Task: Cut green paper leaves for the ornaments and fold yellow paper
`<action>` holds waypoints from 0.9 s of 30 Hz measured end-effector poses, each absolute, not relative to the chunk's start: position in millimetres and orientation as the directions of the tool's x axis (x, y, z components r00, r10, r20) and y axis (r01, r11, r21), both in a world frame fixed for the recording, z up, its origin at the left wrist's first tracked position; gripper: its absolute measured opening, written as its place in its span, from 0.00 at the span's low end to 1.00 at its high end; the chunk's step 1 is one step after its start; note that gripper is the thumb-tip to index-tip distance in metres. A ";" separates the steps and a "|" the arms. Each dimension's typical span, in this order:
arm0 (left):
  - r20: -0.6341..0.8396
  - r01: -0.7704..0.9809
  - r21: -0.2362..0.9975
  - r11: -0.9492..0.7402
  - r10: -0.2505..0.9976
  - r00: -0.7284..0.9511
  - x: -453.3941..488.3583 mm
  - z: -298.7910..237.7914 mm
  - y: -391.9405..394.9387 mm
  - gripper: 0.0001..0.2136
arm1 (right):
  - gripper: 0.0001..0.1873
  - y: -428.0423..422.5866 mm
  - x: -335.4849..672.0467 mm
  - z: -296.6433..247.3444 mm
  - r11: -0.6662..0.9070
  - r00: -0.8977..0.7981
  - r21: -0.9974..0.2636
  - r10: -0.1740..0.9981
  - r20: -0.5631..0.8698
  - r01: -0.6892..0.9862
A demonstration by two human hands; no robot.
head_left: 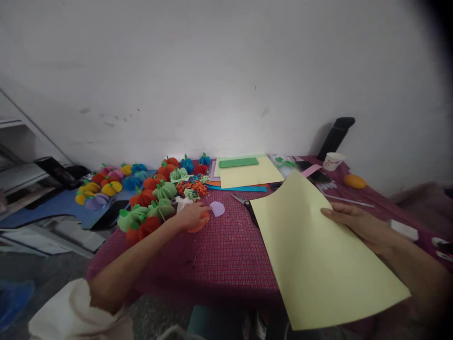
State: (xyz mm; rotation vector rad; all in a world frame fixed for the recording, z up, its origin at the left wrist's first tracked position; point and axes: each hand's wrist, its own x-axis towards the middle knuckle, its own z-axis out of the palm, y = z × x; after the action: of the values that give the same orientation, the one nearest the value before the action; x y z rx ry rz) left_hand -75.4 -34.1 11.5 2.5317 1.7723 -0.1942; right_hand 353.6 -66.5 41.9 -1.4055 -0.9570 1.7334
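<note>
My right hand (pixel 354 219) grips a large pale yellow paper sheet (pixel 318 255) at its right side, thumb on top. The sheet bends upward and hangs over the table's right front. My left hand (pixel 193 216) reaches over the table, with its fingertips closed at the left edge of a small rounded lilac paper cut-out (pixel 217 208). Under that hand lie orange paper cut-outs (pixel 200 224), partly hidden. A white piece (pixel 183 202) sits just behind it. Black-handled scissors (pixel 247 204) lie between my hands, their handles partly covered by the yellow sheet.
Several orange and green paper pumpkins (pixel 164 190) stand at left, with more colourful ones (pixel 112 188) on a blue surface beyond. Paper scraps (pixel 193 187) lie beside them. Stacked coloured sheets (pixel 247 175) are at the back. A paper cup (pixel 333 161) and yellow object (pixel 355 181) stand right.
</note>
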 end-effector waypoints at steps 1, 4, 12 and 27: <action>-0.119 0.919 -0.042 -0.393 0.915 0.386 -75.2 9.0 -38.0 0.18 | 0.16 -66.2 352.8 40.9 -0.483 -0.173 -0.873 0.868 -0.466 -0.073; -0.089 0.898 -0.065 -0.435 0.899 0.429 -74.4 2.2 -44.2 0.18 | 0.18 -68.9 349.7 41.7 -0.498 -0.169 -0.864 0.860 -0.482 -0.073; 0.029 0.947 -0.144 -0.289 0.955 0.296 -76.1 -4.9 -66.3 0.16 | 0.20 -81.5 346.3 54.5 -0.514 -0.118 -0.851 0.856 -0.503 -0.102; 0.211 0.952 -0.158 -0.262 0.933 0.292 -81.3 -8.9 -84.7 0.12 | 0.22 -72.2 364.7 35.6 -0.481 -0.204 -0.867 0.869 -0.451 -0.133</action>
State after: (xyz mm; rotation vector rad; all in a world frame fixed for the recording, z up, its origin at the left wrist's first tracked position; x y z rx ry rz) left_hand -81.3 -84.7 -8.9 2.7183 2.0343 0.1273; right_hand 364.7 -72.2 35.6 -1.3267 -0.9179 1.7728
